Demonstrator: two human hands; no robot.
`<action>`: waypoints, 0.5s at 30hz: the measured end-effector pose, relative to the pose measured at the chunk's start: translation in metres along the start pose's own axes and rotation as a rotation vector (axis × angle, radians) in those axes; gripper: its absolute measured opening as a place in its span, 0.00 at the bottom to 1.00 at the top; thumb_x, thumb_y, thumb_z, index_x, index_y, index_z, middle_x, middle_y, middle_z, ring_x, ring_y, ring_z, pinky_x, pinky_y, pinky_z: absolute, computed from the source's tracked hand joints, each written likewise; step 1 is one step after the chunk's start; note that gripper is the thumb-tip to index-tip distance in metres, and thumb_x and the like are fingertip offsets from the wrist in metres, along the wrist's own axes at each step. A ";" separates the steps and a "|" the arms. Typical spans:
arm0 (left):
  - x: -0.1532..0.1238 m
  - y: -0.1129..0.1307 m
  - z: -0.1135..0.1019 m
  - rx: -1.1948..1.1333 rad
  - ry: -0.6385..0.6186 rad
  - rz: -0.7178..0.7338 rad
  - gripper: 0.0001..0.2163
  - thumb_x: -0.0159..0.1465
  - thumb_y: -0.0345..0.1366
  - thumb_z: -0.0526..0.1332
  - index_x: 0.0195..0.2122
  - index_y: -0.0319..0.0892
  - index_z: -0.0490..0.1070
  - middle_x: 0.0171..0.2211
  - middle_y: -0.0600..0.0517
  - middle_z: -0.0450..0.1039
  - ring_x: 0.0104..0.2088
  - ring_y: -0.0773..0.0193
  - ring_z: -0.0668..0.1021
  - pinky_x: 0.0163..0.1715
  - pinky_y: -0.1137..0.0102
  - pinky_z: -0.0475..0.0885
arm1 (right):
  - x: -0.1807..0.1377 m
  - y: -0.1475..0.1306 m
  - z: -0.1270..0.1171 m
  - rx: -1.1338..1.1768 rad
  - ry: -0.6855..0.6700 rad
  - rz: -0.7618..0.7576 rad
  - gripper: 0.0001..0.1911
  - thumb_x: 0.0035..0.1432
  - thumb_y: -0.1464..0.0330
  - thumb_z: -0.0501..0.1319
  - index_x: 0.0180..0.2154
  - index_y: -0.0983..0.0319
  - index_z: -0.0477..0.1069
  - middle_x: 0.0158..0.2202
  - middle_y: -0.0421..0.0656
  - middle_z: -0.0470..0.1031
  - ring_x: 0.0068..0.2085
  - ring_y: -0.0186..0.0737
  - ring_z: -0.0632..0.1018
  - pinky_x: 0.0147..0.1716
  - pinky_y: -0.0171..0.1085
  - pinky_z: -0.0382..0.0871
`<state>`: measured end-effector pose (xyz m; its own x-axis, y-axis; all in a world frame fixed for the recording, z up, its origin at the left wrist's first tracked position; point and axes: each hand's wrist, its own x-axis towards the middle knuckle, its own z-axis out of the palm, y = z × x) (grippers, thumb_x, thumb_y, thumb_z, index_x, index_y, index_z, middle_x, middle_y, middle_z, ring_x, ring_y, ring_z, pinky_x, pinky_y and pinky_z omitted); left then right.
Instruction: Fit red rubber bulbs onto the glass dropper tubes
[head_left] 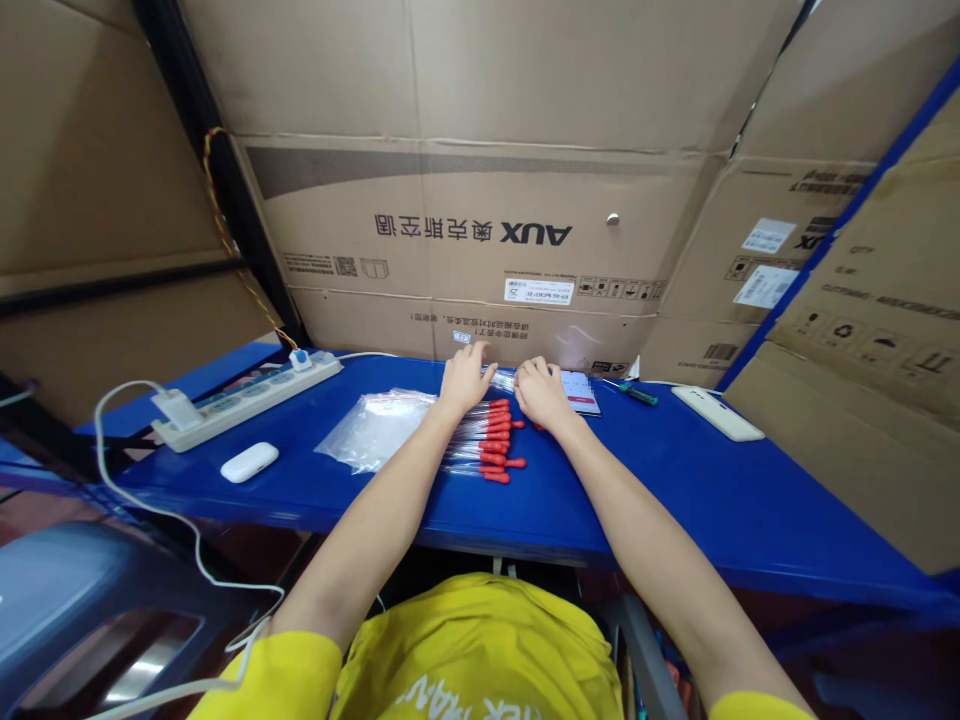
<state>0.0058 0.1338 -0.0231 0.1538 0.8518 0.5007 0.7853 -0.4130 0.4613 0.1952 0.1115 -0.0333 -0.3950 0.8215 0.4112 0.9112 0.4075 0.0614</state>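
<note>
Several clear droppers with red rubber bulbs [495,432] lie side by side on the blue table, their bulbs pointing right. Beyond them my left hand [465,380] has its fingers apart, the thumb by the left end of a shiny clear bundle [501,380]. My right hand [540,392] has its fingers curled on the right end of that bundle; its contents are too small to tell. A bit of red shows beneath the right palm. Clear plastic bags [375,430] lie flat to the left, partly under the dropper tubes and my left forearm.
At the left are a white power strip [255,400] with a cable and a white earbud case [250,462]. A phone [580,393], a green-handled screwdriver [637,394] and a cream-coloured slab [717,413] lie to the right. Cardboard walls [480,240] enclose the table.
</note>
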 end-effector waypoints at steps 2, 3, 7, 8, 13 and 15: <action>0.003 0.007 0.002 -0.310 0.201 -0.121 0.22 0.73 0.37 0.63 0.66 0.42 0.64 0.65 0.36 0.70 0.65 0.47 0.72 0.66 0.55 0.65 | 0.001 0.006 -0.005 0.038 0.055 0.056 0.13 0.74 0.69 0.54 0.50 0.65 0.76 0.56 0.60 0.76 0.60 0.61 0.68 0.58 0.55 0.63; 0.005 0.012 0.003 -0.571 0.299 -0.215 0.21 0.72 0.37 0.64 0.64 0.42 0.65 0.65 0.37 0.69 0.64 0.49 0.73 0.66 0.57 0.66 | 0.002 0.008 -0.006 0.083 0.097 0.083 0.13 0.75 0.68 0.53 0.49 0.64 0.75 0.56 0.58 0.76 0.60 0.60 0.69 0.57 0.54 0.65; 0.009 0.033 0.006 -1.138 0.219 -0.374 0.16 0.77 0.50 0.56 0.50 0.43 0.72 0.49 0.41 0.80 0.49 0.54 0.83 0.52 0.60 0.76 | 0.004 0.008 -0.009 0.359 0.276 0.051 0.09 0.75 0.65 0.55 0.46 0.60 0.74 0.54 0.53 0.77 0.57 0.57 0.71 0.54 0.51 0.69; 0.008 0.039 0.006 -1.363 0.120 -0.390 0.18 0.77 0.53 0.56 0.47 0.43 0.73 0.46 0.42 0.81 0.47 0.53 0.83 0.51 0.60 0.76 | 0.004 0.005 -0.008 0.400 0.292 0.019 0.09 0.74 0.65 0.57 0.45 0.59 0.74 0.53 0.53 0.77 0.56 0.57 0.71 0.55 0.51 0.69; -0.002 0.061 0.002 -1.950 0.122 -0.449 0.22 0.75 0.47 0.62 0.26 0.44 0.60 0.21 0.57 0.63 0.28 0.65 0.76 0.41 0.67 0.74 | 0.001 -0.006 -0.008 0.482 0.295 -0.065 0.05 0.71 0.66 0.61 0.42 0.58 0.75 0.53 0.51 0.77 0.56 0.56 0.72 0.56 0.52 0.69; -0.005 0.064 0.000 -2.006 0.203 -0.507 0.24 0.75 0.44 0.63 0.24 0.45 0.54 0.19 0.60 0.55 0.23 0.67 0.70 0.37 0.68 0.73 | -0.002 -0.006 -0.010 0.500 0.294 -0.098 0.04 0.71 0.66 0.62 0.41 0.58 0.75 0.52 0.50 0.77 0.55 0.55 0.72 0.56 0.52 0.69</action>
<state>0.0551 0.1034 0.0041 0.0195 0.9955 0.0926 -0.8867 -0.0256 0.4617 0.1914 0.1037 -0.0255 -0.3608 0.6543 0.6646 0.6781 0.6733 -0.2947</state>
